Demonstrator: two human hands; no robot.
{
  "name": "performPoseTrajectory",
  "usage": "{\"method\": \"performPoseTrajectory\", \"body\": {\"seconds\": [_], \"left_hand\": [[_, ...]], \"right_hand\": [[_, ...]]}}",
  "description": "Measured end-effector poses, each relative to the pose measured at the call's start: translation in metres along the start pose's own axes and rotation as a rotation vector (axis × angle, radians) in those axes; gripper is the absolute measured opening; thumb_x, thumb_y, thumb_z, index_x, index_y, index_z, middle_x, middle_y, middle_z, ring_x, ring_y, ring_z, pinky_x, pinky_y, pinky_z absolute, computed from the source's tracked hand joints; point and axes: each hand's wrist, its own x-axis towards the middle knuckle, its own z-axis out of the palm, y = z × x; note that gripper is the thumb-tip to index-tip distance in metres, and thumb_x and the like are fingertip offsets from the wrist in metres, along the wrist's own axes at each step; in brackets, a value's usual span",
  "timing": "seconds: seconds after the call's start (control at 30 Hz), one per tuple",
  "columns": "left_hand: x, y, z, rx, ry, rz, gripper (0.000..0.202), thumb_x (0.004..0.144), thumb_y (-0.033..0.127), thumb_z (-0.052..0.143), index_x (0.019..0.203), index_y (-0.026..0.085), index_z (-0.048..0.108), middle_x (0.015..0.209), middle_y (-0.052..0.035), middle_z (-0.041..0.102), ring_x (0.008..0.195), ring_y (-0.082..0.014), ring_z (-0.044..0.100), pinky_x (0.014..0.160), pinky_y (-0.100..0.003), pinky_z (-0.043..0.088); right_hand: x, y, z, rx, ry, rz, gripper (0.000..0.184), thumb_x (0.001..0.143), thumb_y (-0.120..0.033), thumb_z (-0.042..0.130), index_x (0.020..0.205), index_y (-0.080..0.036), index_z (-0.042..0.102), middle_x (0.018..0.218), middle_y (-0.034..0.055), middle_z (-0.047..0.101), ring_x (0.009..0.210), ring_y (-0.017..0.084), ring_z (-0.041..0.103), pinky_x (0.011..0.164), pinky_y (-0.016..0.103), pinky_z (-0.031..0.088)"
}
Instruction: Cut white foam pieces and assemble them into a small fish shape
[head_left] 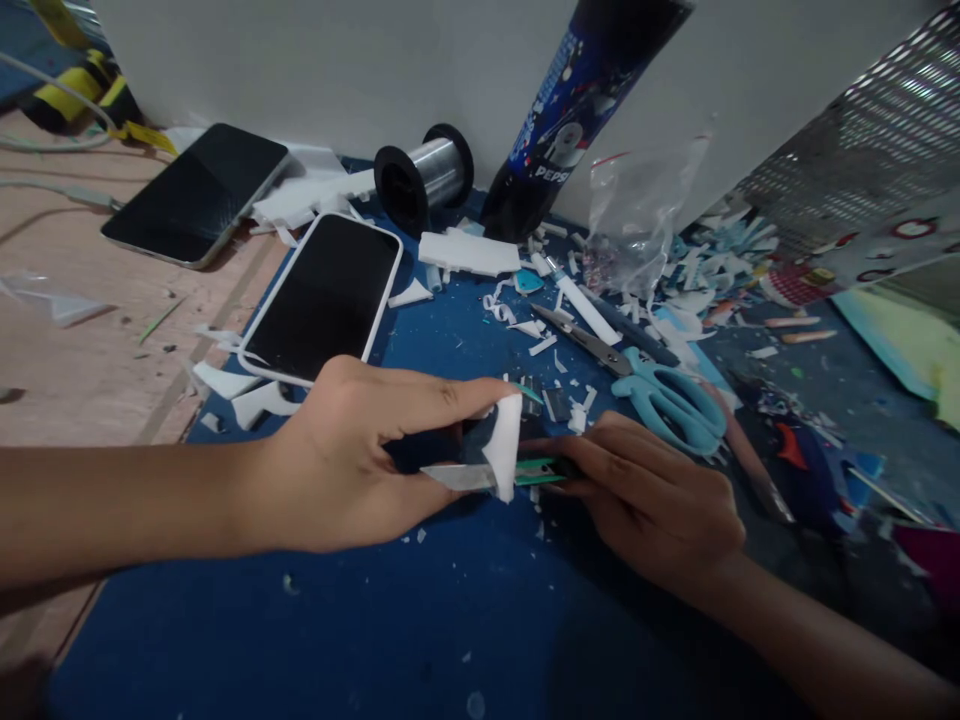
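My left hand (360, 450) pinches a small white foam piece (507, 440) between thumb and fingers, above the blue mat (315, 640). A utility knife (536, 470) with a green and dark handle is in my right hand (660, 490), whose fingers are closed round it. Its blade (456, 477) points left and crosses the lower part of the foam piece, reaching to my left thumb. How deep the blade sits in the foam I cannot tell. White and dark scraps lie on the mat just beyond my hands.
Light-blue scissors (671, 405) lie right of centre. Behind my left hand are a white-edged phone (322, 295) and a dark tablet-like device (196, 195). A wire spool (431, 178), a Pepsi bottle (577, 110) and a clear plastic bag (637, 215) stand along the wall.
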Motion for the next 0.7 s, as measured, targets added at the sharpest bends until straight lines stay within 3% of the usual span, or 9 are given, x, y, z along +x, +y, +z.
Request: {"method": "performPoseTrajectory", "body": {"seconds": [0.43,0.6,0.7], "left_hand": [[-0.0019,0.0015,-0.0002,0.045,0.008,-0.003,0.046,0.083,0.027,0.068,0.128,0.03,0.061,0.091,-0.0003,0.078,0.078,-0.0219,0.076,0.051,-0.021,0.063],[-0.0025,-0.0002,0.0013,-0.01,-0.005,0.017,0.043,0.084,0.026,0.068,0.126,0.03,0.062,0.093,-0.0006,0.078,0.081,-0.0213,0.076,0.058,-0.021,0.065],[-0.0019,0.0003,0.0014,0.002,-0.036,0.041,0.04,0.084,0.019,0.067,0.123,0.024,0.064,0.097,-0.0032,0.078,0.085,-0.0192,0.076,0.066,-0.019,0.065]], "right_hand": [[-0.002,0.0106,-0.0034,0.023,-0.037,-0.048,0.016,0.098,-0.017,0.046,0.104,-0.016,0.06,0.073,0.0046,0.066,0.063,0.013,0.064,0.063,0.027,0.056],[0.0026,0.0097,-0.0039,0.017,-0.07,-0.057,0.017,0.1,-0.022,0.044,0.103,-0.018,0.06,0.068,0.0029,0.065,0.062,0.014,0.064,0.058,0.026,0.054],[0.0035,0.0081,-0.0034,-0.005,-0.067,-0.068,0.018,0.101,-0.022,0.042,0.102,-0.017,0.059,0.067,0.0023,0.065,0.06,0.013,0.063,0.056,0.025,0.052]]}}
